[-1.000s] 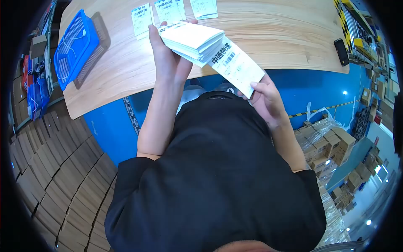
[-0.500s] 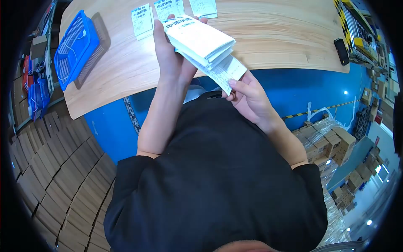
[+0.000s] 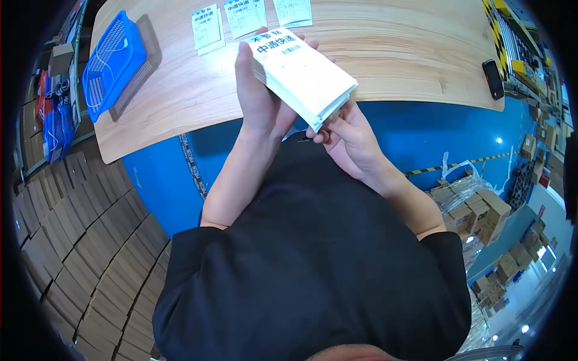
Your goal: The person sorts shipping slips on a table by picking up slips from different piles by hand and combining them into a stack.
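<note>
A thick stack of white shipping labels with printed Chinese characters lies tilted over the table's near edge. My left hand is wrapped round its left side, thumb along the edge and fingertips showing at the far side. At the stack's near lower corner, my right hand is closed, its thumb and fingers pinching the end of the labels. The undersides of the sheets are hidden. Beyond the stack, smaller piles of labels lie on the table: a left pile, a middle pile and a right pile.
A blue plastic basket stands on the left of the wooden table. Near the right edge lies a black phone. Flattened cardboard is stacked on the left floor, and wrapped cartons stand at the right.
The slip that stuck out below the stack in my right fingers now lies in under the stack. The stack has moved a little right and towards me, its layers closer together.
</note>
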`<state>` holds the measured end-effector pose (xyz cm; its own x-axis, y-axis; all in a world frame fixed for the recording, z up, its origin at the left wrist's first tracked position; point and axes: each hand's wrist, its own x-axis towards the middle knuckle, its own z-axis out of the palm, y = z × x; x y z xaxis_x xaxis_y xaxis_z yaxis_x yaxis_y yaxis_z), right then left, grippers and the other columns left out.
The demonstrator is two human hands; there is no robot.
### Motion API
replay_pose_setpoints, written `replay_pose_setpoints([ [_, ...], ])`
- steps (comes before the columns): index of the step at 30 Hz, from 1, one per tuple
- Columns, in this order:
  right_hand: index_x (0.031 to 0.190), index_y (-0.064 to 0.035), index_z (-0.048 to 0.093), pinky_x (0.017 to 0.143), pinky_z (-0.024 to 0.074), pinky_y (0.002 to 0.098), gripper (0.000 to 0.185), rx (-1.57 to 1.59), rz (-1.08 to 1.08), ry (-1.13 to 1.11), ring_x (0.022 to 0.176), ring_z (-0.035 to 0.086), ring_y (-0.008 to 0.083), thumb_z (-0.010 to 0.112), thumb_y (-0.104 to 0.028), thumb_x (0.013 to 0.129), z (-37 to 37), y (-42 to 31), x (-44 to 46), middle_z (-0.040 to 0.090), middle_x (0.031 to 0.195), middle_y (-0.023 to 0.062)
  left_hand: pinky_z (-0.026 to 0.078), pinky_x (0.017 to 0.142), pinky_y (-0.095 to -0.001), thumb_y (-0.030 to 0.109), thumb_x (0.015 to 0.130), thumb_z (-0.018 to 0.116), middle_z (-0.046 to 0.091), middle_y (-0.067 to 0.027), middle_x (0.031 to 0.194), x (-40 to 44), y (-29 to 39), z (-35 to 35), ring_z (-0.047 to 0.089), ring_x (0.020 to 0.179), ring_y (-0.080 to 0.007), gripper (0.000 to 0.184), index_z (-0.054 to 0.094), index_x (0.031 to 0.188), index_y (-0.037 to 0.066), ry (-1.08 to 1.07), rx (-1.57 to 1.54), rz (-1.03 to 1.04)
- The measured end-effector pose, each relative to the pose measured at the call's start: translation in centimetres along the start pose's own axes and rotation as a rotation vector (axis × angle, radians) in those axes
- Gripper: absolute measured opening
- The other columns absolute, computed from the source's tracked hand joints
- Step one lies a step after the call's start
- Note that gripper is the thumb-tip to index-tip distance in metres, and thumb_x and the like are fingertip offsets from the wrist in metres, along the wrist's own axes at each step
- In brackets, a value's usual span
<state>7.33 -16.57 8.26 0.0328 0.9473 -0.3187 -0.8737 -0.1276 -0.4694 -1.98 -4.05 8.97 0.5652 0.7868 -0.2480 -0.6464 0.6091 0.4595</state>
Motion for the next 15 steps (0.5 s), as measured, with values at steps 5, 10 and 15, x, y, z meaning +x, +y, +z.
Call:
replay_pose_setpoints([
  [5, 0.130, -0.0039, 0.039, 0.068, 0.0551, 0.0256, 0.039, -0.146, 0.050, -0.019, 0.084, 0.067, 0.0196, 0.056, -0.011, 0.096, -1.0, -0.7, -0.3, 0.063, 0.103, 0.0122, 0.046, 0.097, -0.0594, 0.061, 0.088, 0.048, 0.050, -0.0204, 0.123, -1.0, -0.9, 0.0, 0.051, 0.120, -0.0359, 0.069, 0.036, 0.134, 0.012, 0.020, 0.102, -0.062],
  [10, 0.127, -0.0044, 0.039, 0.077, 0.0544, 0.0313, 0.040, -0.300, 0.218, -0.136, 0.094, 0.064, 0.0219, 0.058, -0.006, 0.092, -4.0, -2.6, -0.9, 0.059, 0.109, 0.0136, 0.055, 0.088, -0.0484, 0.042, 0.096, 0.050, 0.049, -0.0172, 0.116, -2.2, -1.6, 0.2, 0.057, 0.111, -0.0326, 0.055, 0.026, 0.140, 0.017, 0.095, 0.115, -0.046],
  [15, 0.124, -0.0064, 0.037, 0.101, 0.0406, 0.0447, 0.058, -0.344, 0.118, -0.035, 0.119, 0.048, 0.0288, 0.071, -0.016, 0.079, -6.7, -2.5, 0.1, 0.044, 0.126, 0.0173, 0.055, 0.078, -0.0376, 0.018, 0.091, 0.064, 0.049, -0.0101, 0.107, -3.0, -1.5, -0.6, 0.058, 0.098, -0.0216, 0.064, 0.025, 0.141, 0.013, 0.241, 0.482, -0.066],
])
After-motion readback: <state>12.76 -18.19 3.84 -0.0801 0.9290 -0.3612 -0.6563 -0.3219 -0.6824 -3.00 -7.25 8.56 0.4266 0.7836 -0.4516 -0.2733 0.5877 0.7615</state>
